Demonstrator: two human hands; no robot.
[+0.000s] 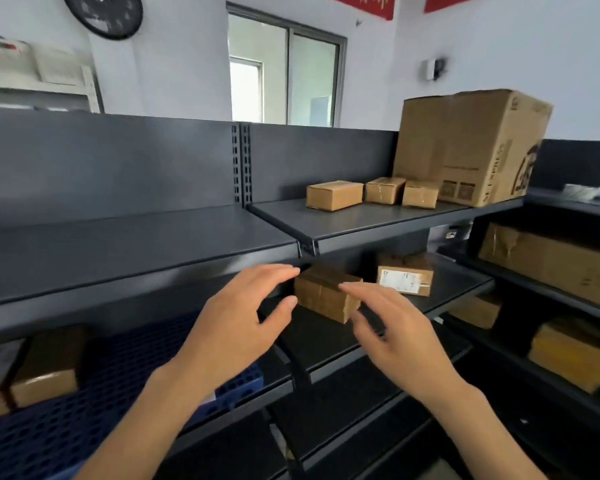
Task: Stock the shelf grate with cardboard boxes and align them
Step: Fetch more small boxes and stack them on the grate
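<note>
A small brown cardboard box point(321, 295) stands on the dark second shelf point(329, 336), just under the top shelf's front lip. My left hand point(238, 318) hovers at its left, fingers spread, thumb near the box's left face. My right hand point(395, 332) is in front of and to the right of the box, fingers apart, fingertips over its top edge. Neither hand grips it. A second small box with a white label point(405, 274) sits further right on the same shelf. A blue perforated grate point(94, 393) at lower left carries a brown box point(45, 367).
The top shelf point(368, 220) holds three small boxes point(335, 195) in a row and a large carton point(471, 147). A side rack on the right holds more cartons point(551, 265) and a yellowish box point(572, 353). A dark back panel point(118, 164) rises behind.
</note>
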